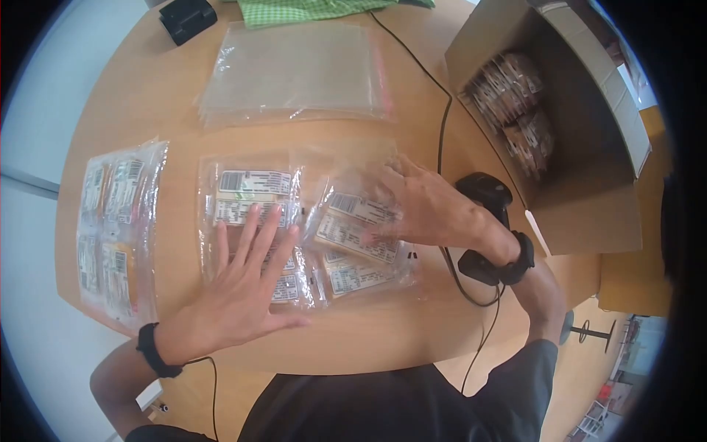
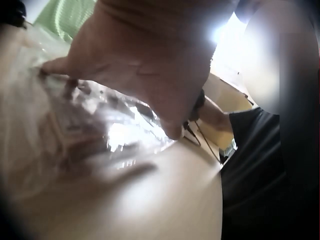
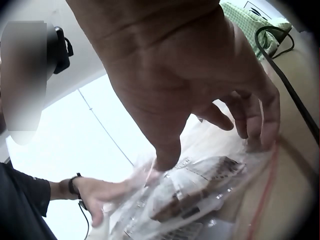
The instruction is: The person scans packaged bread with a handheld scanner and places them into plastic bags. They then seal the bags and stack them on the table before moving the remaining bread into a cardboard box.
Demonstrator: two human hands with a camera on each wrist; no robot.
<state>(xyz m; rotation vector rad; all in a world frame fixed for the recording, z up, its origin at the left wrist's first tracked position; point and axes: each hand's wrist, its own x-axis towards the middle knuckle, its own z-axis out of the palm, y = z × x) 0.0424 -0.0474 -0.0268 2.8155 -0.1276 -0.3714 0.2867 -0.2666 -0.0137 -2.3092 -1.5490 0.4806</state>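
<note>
Clear plastic with labelled packets inside lies at the middle of the table. Spread over its left packets, the left hand rests with straight fingers. In the head view the right hand is blurred above the tilted right packets. The right wrist view shows that hand with bent fingers and thumb apart, fingertips at the plastic. Whether the plastic is one bag or two, I cannot tell. The left wrist view has the left hand over shiny plastic.
Another bag of labelled packets lies at the left. Flat clear bags are stacked at the back, near green checked cloth. An open carton with packets inside stands at the right, beside a cable and a black device.
</note>
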